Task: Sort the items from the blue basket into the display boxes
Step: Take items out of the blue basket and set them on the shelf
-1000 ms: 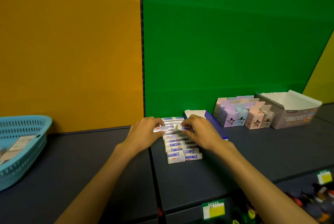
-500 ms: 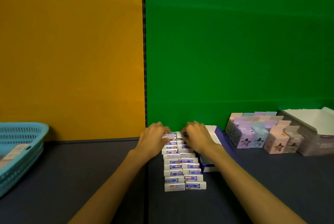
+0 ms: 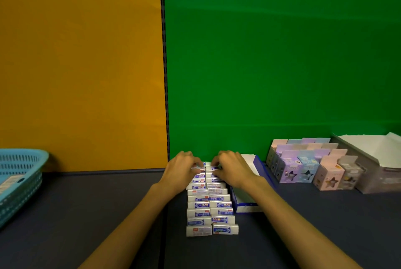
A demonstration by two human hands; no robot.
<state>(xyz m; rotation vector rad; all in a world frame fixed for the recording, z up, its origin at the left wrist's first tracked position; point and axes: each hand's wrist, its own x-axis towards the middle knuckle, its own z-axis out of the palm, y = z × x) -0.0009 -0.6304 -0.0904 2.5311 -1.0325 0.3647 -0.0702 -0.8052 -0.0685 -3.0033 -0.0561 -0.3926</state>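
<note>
Lining two rows, white-blue packs (image 3: 210,210)

The small white-and-blue boxes (image 3: 211,203) lined up in two rows look like printed cardboard with a slight sheen on their top faces. Just right of them, the blue display box (image 3: 247,203) is card too, blue outside and plain matt white inside. Farther right, the pastel boxes (image 3: 303,166) are thin cardboard in pink, lilac and pale blue with a satin finish. The grey display box (image 3: 377,173) at the far right is matt card with a white paper-like lining. The blue basket (image 3: 21,179) at the left is moulded plastic, perforated. The shelf top (image 3: 86,214) is dark, smooth and matt.
</note>
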